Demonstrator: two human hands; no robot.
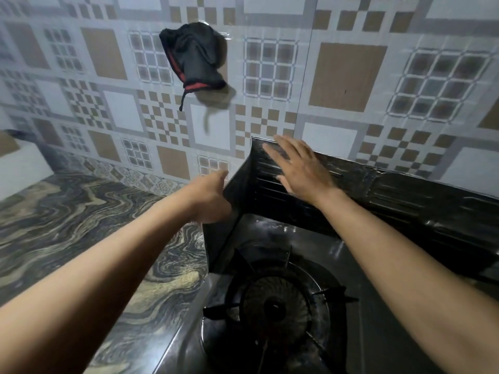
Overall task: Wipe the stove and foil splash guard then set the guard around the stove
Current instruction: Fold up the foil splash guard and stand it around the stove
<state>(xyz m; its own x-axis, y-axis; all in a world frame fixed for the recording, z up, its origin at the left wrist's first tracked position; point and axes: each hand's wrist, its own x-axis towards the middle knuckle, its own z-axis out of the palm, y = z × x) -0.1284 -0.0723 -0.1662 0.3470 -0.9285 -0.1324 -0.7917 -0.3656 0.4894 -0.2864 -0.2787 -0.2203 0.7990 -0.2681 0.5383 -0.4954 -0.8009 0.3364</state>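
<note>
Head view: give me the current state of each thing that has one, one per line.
Dark foil splash guard: upright, folded at a corner, standing behind and left of the stove.
Black gas stove: burner unlit, nothing on it.
Left hand: gripping the guard's side panel edge.
Right hand: flat, open, pressed on the back panel.
Black cloth with red trim: hanging on the tiled wall.
</note>
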